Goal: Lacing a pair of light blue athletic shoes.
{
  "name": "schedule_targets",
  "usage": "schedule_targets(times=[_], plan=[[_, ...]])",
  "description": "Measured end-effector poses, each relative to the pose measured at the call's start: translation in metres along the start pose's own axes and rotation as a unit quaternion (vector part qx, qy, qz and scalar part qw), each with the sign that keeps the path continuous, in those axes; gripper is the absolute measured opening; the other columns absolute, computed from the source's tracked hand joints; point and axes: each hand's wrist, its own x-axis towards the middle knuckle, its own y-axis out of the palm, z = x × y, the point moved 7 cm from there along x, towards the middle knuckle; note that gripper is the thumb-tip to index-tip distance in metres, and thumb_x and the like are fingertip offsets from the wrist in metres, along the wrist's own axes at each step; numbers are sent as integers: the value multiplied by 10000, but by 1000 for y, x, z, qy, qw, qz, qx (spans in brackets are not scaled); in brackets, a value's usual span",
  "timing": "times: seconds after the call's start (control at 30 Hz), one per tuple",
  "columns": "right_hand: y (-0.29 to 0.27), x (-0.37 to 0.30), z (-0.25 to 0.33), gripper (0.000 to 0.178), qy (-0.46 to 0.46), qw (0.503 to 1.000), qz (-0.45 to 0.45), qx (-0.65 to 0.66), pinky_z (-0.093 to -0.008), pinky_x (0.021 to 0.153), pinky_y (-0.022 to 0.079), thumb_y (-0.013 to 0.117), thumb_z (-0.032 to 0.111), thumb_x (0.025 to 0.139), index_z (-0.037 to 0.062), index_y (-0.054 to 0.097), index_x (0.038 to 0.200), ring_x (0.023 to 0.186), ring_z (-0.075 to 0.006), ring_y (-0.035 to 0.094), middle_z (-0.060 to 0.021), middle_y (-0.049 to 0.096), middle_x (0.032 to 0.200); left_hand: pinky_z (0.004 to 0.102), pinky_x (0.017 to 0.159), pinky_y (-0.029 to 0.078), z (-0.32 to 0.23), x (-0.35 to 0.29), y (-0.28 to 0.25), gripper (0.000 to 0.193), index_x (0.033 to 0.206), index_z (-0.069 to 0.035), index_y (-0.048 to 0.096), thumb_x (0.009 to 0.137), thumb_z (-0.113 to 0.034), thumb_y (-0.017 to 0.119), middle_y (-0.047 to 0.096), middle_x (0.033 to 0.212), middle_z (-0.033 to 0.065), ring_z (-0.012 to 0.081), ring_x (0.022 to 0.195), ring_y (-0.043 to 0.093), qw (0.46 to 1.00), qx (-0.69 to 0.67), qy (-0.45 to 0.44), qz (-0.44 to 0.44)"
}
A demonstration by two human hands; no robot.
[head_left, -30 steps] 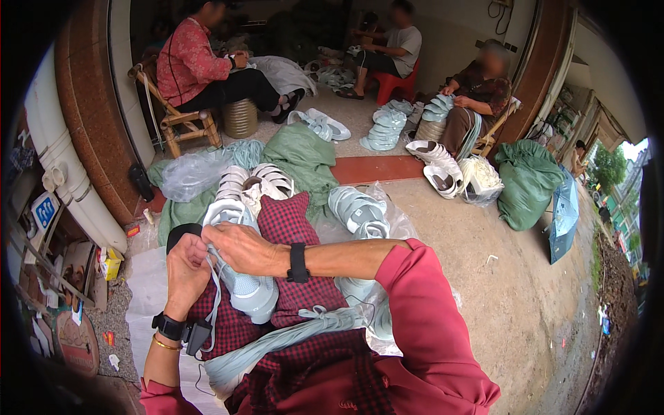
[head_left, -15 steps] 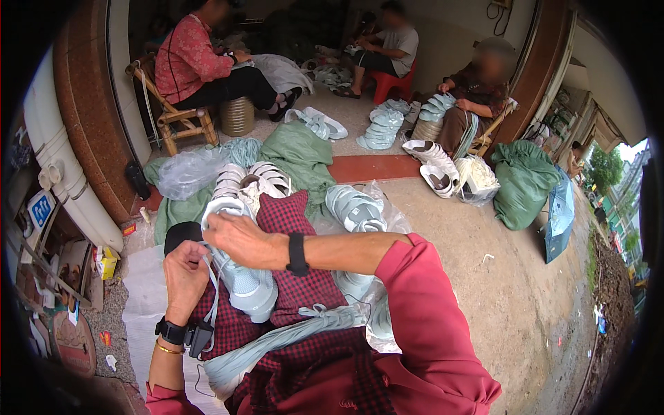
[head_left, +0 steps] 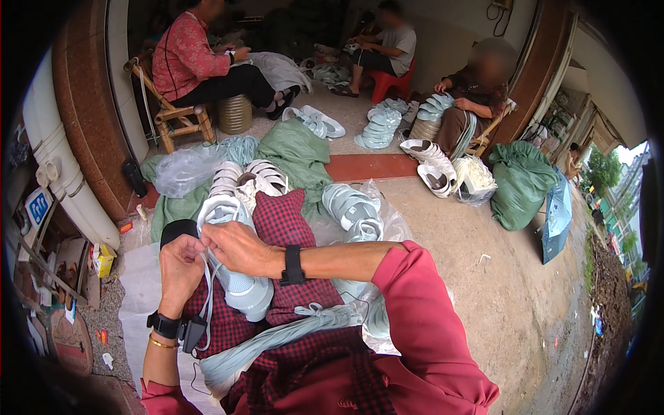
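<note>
A pale blue shoe upper lies across my lap on red-and-black checked cloth, toe toward me. My left hand is closed beside it, pinching a pale shoelace that hangs in a loop toward my wrist. Over the shoe's opening, my right hand is closed too, its fingertips meeting those of the left at the lace. Exactly where each pinches is hidden by the fingers. Across my lap rests a tied bundle of pale blue laces.
More pale blue shoe uppers lie right of the cloth. White uppers, a green sack and clear plastic sit ahead. Several people sit working further off, near stacked uppers. A green bag and blue umbrella stand right.
My right hand has come down slightly, and its fingertips now meet my left hand's. The left hand has shifted slightly up and left. The shoe upper stays on my lap.
</note>
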Motion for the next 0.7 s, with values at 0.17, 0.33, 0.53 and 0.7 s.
schedule_targets(times=[0.17,0.33,0.53,0.7], plan=[[24,5,7,299,-66,988,74,-121,-484,642,521,599,-55,706,-33,519,993,825,-412,645,-231,621,860,226,606,478,17,-8,-11,135,829,5,627,782,115,563,611,714,7,50,670,569,999,1,-32,-16],[-39,1,-8,215,-30,944,132,-302,-477,663,540,573,7,754,-13,564,968,848,-403,648,-227,624,897,275,710,490,-16,-1,-19,211,960,17,637,996,-170,545,636,788,55,119,750,585,996,-40,62,-58],[-174,-28,-46,98,42,932,34,-357,-496,668,482,538,-27,774,25,531,857,836,-424,604,-205,605,834,282,713,513,-10,-5,-27,293,1013,20,671,1023,-232,522,675,834,75,138,754,628,996,-54,34,-58],[-223,-71,-84,125,129,910,17,-395,-483,672,460,558,-62,783,20,522,870,813,-433,603,-216,603,810,257,668,481,-7,-5,-30,221,980,6,698,981,-189,593,669,904,59,108,777,592,994,-73,53,-55]])
